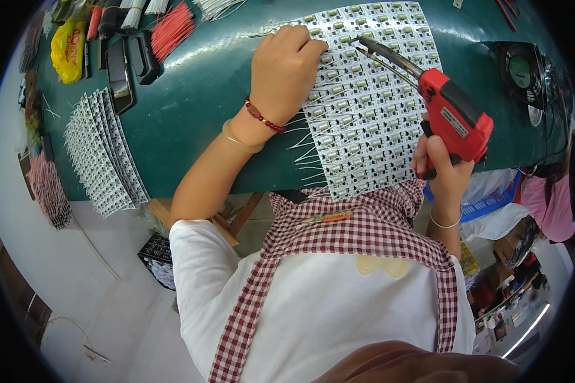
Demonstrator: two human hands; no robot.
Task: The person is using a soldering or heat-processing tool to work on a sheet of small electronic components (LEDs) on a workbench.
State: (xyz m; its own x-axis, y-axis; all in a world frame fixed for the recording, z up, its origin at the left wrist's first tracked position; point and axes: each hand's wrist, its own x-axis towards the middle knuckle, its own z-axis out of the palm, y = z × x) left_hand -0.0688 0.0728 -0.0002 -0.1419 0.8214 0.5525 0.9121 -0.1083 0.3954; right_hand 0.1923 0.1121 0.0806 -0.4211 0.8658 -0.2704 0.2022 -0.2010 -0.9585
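Note:
A large white sheet of small circuit boards (pixel 374 102) lies on the green table, with thin white wires (pixel 306 153) sticking out along its left edge. Over its upper left part, my left hand (pixel 291 60) is closed in a pinch; wire ends show beside it, though the fingertips are partly hidden. My right hand (pixel 442 156) grips a red and black soldering gun (pixel 457 118) by its handle. The gun's thin metal tip reaches over the sheet's upper part, just right of my left fingers. Whether the tip touches a board, I cannot tell.
More circuit-board sheets (pixel 102 150) overlap at the table's left. Behind them are a phone (pixel 119 73), a black case (pixel 145 57), a yellow bag (pixel 68 51) and bundles of red wires (pixel 172 30). A round black device (pixel 521 73) stands at the right. A blue basket (pixel 492 201) is below the table's edge.

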